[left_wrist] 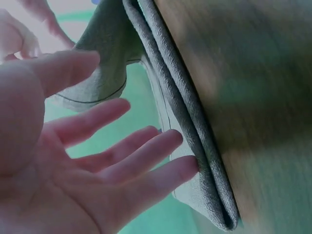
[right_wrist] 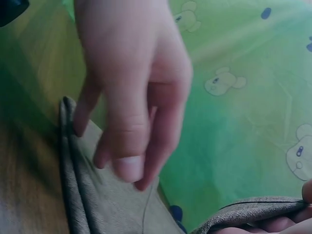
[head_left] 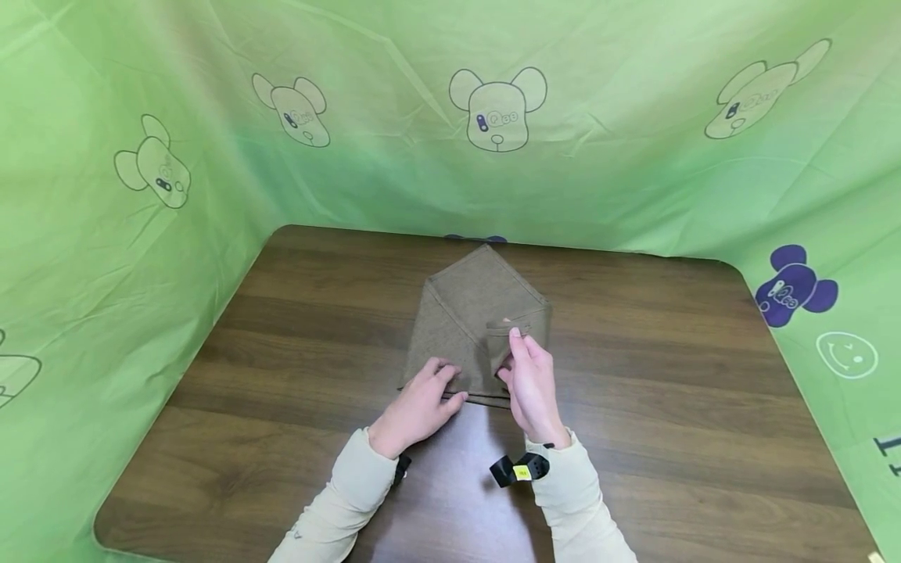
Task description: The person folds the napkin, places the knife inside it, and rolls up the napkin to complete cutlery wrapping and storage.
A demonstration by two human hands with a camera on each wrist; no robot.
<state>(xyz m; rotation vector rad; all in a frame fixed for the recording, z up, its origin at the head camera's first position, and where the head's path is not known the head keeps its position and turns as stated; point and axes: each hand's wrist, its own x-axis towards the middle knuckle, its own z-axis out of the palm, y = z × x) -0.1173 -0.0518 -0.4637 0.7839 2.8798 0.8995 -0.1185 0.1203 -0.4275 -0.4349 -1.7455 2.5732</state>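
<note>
A folded grey-brown cloth (head_left: 461, 313) lies on the table (head_left: 669, 375), its pointed end at the far edge. Thumb and fingers of the right hand (head_left: 533, 387) pinch a raised flap (head_left: 497, 353) on its right side; the left hand (head_left: 418, 403), fingers apart, touches its near left part. Green sheeting (head_left: 394, 164) hangs beyond.

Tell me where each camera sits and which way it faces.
Head: on the head, facing forward and down at the brown cloth and table; left hand, right hand, pale sleeves show.
Left wrist: worn there, facing the cloth's folded edge; left hand large, right hand upper left.
Right wrist: worn there, facing across the cloth toward green backdrop; left hand central, right hand partly, lower right.
Wrist views share both hands and the folded edge.
</note>
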